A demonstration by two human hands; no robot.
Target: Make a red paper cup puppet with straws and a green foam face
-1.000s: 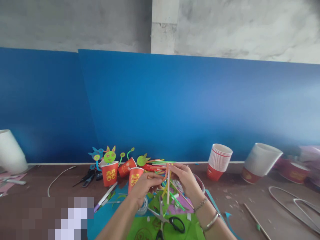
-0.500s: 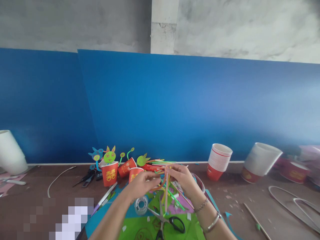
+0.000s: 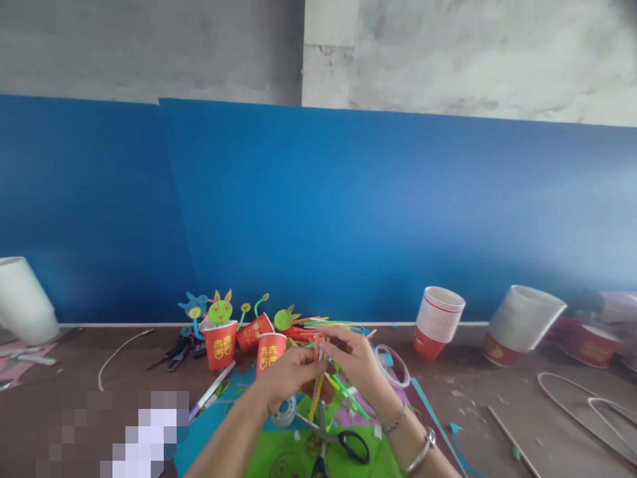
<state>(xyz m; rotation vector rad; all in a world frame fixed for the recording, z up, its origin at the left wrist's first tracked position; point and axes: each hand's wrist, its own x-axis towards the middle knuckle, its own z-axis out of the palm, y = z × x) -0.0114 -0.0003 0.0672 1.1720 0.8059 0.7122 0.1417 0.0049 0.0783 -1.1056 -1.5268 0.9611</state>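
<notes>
Hands have drawn together, pinching an orange straw, near-upright, pointing down slightly left.

Operator's own body, head view: two bare hands, left hand and right hand, with bare forearms broadening from wrist toward elbow. Ornament visible on right arm — two separate pieces. Nearest the hand, at the wrist: a thin bracelet, dark silver-grey, chain- or bead-like in texture; individual links too small to resolve. Further up the forearm, apart from the first: a bangle, bright silver, smooth and rigid, thicker than the bracelet — rounded knob-like swelling near its upper side, exact form blurred.
</notes>
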